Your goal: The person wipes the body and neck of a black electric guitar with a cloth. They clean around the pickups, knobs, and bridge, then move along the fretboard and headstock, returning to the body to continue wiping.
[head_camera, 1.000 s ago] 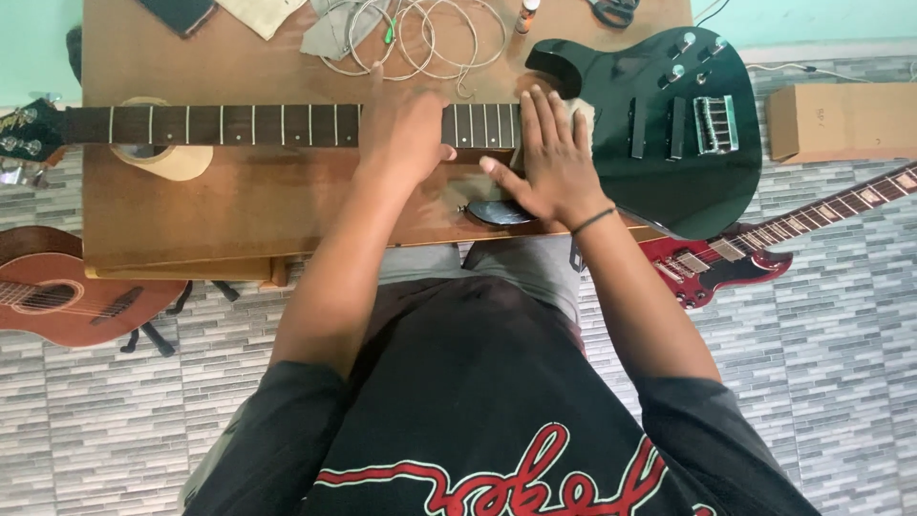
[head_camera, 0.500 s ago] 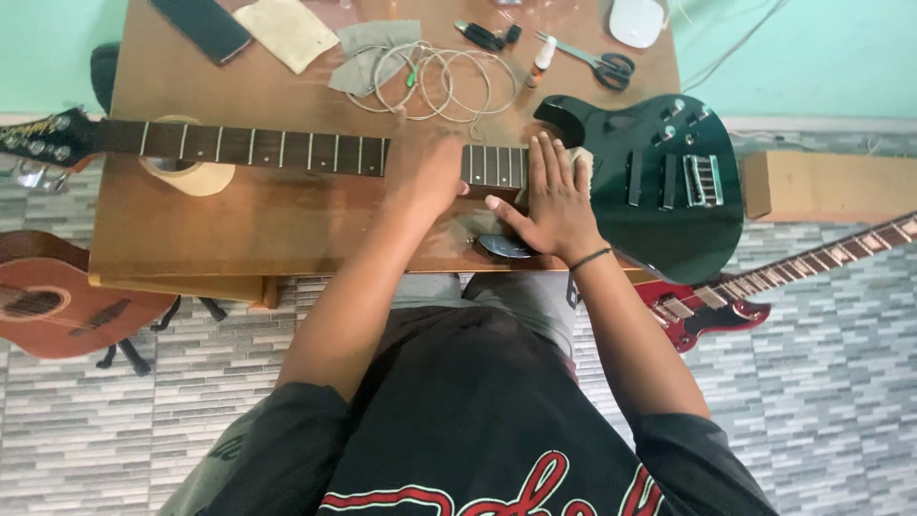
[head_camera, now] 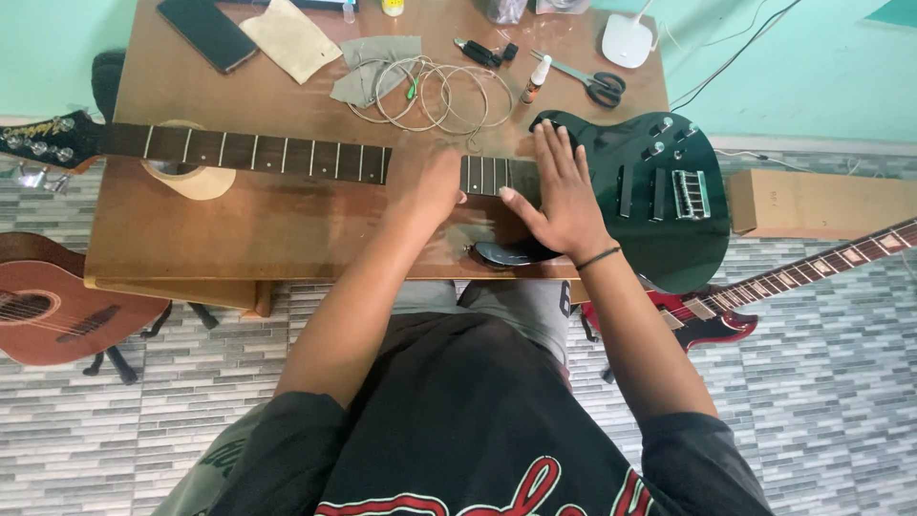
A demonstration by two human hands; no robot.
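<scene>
We've got the green electric guitar [head_camera: 659, 201] lying flat across the wooden table [head_camera: 287, 225], neck w/ fretboard [head_camera: 258, 153] running out to our left, body to our right. Our left hand [head_camera: 420, 182] sits on the neck near where it meets the body; fingers curled down over the fretboard, can't tell if they grip anything. Our right hand [head_camera: 559, 196] lies flat & open, fingers [head_camera: 554, 153] spread, pressing the upper frets & edge of the body, holding nothing; black band at the wrist.

Just beyond the fingertips: coiled guitar strings [head_camera: 430, 96], a grey cloth [head_camera: 377, 67], a small bottle [head_camera: 537, 78] & scissors [head_camera: 587, 81]. Further left of the fingers: tan cloth [head_camera: 291, 40], dark phone [head_camera: 207, 32]. Roll of tape [head_camera: 191, 177] under the neck, well left of our left hand. On the floor: acoustic guitar [head_camera: 53, 311] far left, red guitar [head_camera: 755, 301] right of our right forearm.
</scene>
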